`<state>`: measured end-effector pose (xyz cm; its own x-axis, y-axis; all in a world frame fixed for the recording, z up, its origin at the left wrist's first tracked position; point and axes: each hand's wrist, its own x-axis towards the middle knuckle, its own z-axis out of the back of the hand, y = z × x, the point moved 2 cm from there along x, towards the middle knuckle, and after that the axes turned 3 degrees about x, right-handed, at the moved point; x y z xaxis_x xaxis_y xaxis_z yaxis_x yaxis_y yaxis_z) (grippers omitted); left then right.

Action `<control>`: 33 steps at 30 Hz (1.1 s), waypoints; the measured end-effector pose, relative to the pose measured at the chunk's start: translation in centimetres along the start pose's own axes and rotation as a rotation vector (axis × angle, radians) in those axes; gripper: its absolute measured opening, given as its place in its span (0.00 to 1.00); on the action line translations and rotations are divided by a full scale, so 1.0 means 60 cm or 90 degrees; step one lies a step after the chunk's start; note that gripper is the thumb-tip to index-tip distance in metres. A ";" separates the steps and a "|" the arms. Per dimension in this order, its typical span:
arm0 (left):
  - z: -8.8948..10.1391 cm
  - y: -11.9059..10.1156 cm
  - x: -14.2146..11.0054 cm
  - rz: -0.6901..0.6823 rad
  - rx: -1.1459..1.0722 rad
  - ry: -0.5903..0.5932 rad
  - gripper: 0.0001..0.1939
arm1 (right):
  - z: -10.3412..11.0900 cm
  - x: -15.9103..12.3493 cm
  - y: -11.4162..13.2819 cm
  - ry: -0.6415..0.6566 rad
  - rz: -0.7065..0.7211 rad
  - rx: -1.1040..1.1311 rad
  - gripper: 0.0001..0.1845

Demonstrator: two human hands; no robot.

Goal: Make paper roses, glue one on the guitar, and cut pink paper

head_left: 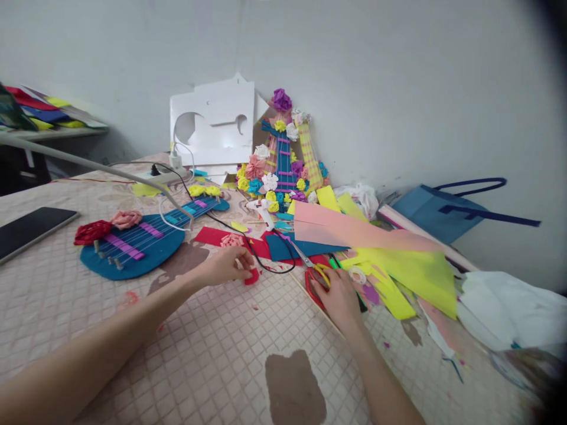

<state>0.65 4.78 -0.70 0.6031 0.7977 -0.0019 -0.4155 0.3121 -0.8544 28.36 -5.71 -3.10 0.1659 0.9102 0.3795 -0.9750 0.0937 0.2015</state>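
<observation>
My left hand (228, 265) has its fingers curled together at a small curved red piece (252, 277), paper or felt, which shows under the fingertips. My right hand (340, 300) closes over the red and yellow handles of a pair of scissors (305, 258), whose blades point away to the upper left. Just beyond my left hand, a pink ruffled flower (232, 240) lies on a red strip (211, 236). To the left is a flat blue guitar shape (153, 255) with strings, purple bars and a dark red rose (92, 232).
A white glue gun (264, 212) stands behind the scissors, and a black cable loops between my hands. Pink sheet (336, 223) and yellow sheet (411, 274) pile up at right. Flower-covered guitars (283, 159) lean on the wall. A phone (33, 230) lies at far left.
</observation>
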 end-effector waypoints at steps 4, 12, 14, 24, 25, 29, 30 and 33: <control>0.013 -0.005 -0.007 -0.034 0.118 -0.125 0.07 | 0.009 0.004 -0.002 -0.033 -0.015 0.049 0.16; -0.015 -0.014 -0.017 -0.017 0.214 -0.037 0.06 | 0.030 -0.023 0.070 0.035 0.152 0.283 0.10; -0.020 -0.015 -0.017 -0.005 0.229 -0.034 0.07 | 0.023 -0.033 0.080 0.111 0.206 0.311 0.10; -0.037 -0.005 -0.018 0.037 0.242 -0.020 0.03 | 0.013 -0.052 0.086 0.128 0.299 0.269 0.09; -0.039 -0.004 -0.018 0.028 0.230 -0.013 0.03 | 0.015 -0.051 0.087 0.124 0.301 0.266 0.09; -0.034 0.002 -0.012 0.048 0.094 0.025 0.05 | 0.019 -0.051 0.093 0.126 0.288 0.277 0.08; -0.032 0.004 -0.009 0.060 0.047 0.040 0.06 | 0.019 -0.053 0.095 0.136 0.285 0.287 0.08; -0.024 0.007 -0.004 0.084 -0.074 0.087 0.12 | 0.016 -0.059 0.104 0.172 0.283 0.325 0.08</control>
<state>1.31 3.99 -1.79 0.6391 0.7474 -0.1816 -0.4209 0.1422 -0.8959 21.81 -8.75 -2.34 -0.3361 0.8923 0.3012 -0.7400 -0.4481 0.5017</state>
